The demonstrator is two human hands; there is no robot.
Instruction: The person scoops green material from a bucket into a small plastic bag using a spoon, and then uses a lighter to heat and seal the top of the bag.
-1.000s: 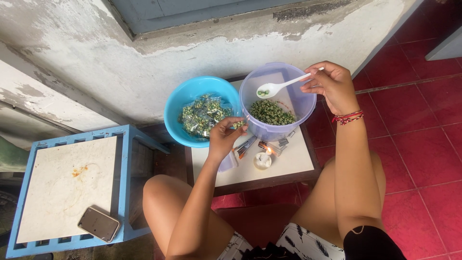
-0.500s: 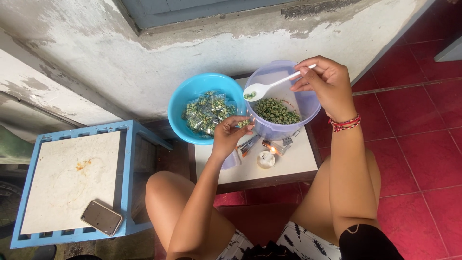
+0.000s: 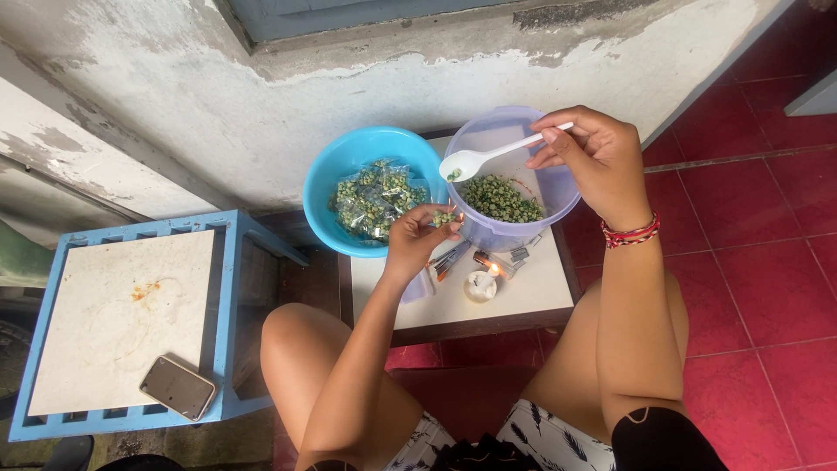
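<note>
Peeling grey wall (image 3: 261,113), red tiled floor (image 3: 767,262), blue side table (image 3: 235,262).

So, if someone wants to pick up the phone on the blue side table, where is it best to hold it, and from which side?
Probably by its two long edges, coming from above. The phone lies flat on the pale top of the blue side table, turned at an angle near the front corner, with nothing touching it. It looks thin, so fingers must pinch the edges; the blue rim beside it leaves little room low down.

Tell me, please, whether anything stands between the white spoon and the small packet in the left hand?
Nothing visible does. The white spoon hangs over the lilac bowl, just above the small packet held by the left hand; only open air lies between them.
</note>
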